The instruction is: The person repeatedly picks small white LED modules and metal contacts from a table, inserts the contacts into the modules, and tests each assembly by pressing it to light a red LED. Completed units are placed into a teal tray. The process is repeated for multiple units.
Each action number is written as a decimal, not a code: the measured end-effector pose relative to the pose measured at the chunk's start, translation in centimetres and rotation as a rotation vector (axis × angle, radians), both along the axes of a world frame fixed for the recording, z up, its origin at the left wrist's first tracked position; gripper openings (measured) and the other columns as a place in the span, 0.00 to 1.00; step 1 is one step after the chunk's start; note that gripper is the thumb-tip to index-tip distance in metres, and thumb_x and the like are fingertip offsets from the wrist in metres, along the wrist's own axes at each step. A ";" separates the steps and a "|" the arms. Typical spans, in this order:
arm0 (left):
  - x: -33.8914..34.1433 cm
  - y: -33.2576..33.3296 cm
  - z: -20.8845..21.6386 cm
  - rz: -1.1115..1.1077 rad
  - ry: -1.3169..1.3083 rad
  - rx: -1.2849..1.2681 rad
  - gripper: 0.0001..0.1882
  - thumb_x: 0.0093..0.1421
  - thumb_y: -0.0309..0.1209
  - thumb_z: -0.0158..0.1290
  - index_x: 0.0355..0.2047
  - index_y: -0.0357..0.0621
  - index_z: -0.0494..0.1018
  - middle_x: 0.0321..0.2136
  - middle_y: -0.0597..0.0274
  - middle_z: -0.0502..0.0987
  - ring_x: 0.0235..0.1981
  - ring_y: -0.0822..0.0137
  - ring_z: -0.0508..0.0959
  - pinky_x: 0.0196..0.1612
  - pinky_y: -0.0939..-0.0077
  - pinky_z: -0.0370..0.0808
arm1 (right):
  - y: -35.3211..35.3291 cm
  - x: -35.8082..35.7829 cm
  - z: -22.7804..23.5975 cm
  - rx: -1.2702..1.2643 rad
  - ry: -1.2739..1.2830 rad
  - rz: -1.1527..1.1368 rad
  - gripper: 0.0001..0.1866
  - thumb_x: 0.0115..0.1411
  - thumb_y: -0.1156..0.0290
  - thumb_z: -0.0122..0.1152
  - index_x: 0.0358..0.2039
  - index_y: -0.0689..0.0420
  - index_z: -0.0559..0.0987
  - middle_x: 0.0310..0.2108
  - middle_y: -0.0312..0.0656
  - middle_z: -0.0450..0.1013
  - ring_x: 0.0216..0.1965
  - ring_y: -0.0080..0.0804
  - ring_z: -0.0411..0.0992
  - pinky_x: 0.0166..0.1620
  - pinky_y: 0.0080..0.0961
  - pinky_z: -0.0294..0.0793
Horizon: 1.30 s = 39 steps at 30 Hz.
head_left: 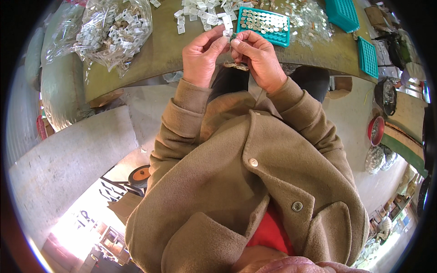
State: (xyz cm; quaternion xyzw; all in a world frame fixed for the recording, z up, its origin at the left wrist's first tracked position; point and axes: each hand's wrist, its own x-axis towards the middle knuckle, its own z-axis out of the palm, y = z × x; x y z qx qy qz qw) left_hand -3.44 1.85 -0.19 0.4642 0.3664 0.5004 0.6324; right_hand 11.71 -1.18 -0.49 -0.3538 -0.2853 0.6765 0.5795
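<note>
Fingertips of the left hand (202, 57) and right hand (259, 59) pinch shut together on a small white clip (227, 33), held just above the tabletop (154, 54) edge. Steady work wants both grips tight and close. Just beyond sits a teal tray (264, 25) of round pieces; leftward, a clear bag (114, 29) of clips.

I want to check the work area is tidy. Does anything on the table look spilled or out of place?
Yes. Small white plastic pieces lie loose on the table beside the teal tray, not in any container. A clear bag of the same pieces lies slumped at the table's left. Both hands, left hand and right hand, pinch one small part.
</note>
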 end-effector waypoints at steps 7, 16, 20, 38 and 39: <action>0.6 -0.3 -0.3 0.053 0.194 0.128 0.16 0.64 0.22 0.52 0.51 0.33 0.73 0.41 0.55 0.79 0.37 0.70 0.80 0.42 0.75 0.82 | 0.8 0.5 0.6 0.070 -0.249 -0.021 0.05 0.61 0.75 0.61 0.32 0.62 0.76 0.26 0.36 0.75 0.26 0.18 0.71 0.30 0.15 0.72; 1.4 -0.8 -0.2 0.039 0.085 -0.063 0.15 0.64 0.26 0.53 0.51 0.36 0.75 0.37 0.59 0.80 0.34 0.73 0.80 0.38 0.77 0.80 | 1.3 1.5 0.0 0.129 -0.623 -0.074 0.05 0.54 0.75 0.61 0.27 0.65 0.79 0.22 0.35 0.74 0.24 0.18 0.70 0.27 0.18 0.69; 1.4 -0.7 -0.4 0.038 0.179 0.015 0.15 0.64 0.27 0.54 0.50 0.35 0.75 0.36 0.58 0.81 0.32 0.72 0.80 0.37 0.77 0.80 | 1.5 1.7 -0.2 0.171 -0.789 -0.092 0.07 0.52 0.73 0.61 0.27 0.65 0.79 0.21 0.37 0.75 0.23 0.19 0.70 0.27 0.20 0.70; 1.7 -0.5 0.4 0.133 0.059 -0.218 0.11 0.62 0.29 0.54 0.38 0.32 0.79 0.29 0.61 0.81 0.27 0.74 0.80 0.30 0.84 0.76 | 0.6 0.6 1.1 0.241 -0.900 -0.117 0.10 0.54 0.74 0.60 0.38 0.60 0.77 0.21 0.38 0.73 0.22 0.24 0.70 0.28 0.23 0.69; 1.7 -0.6 0.4 0.146 0.085 -0.223 0.11 0.62 0.29 0.54 0.38 0.33 0.79 0.29 0.61 0.81 0.27 0.74 0.80 0.28 0.84 0.74 | 0.6 0.5 1.1 0.278 -0.849 -0.137 0.10 0.54 0.75 0.60 0.39 0.59 0.76 0.20 0.37 0.72 0.21 0.22 0.68 0.27 0.22 0.68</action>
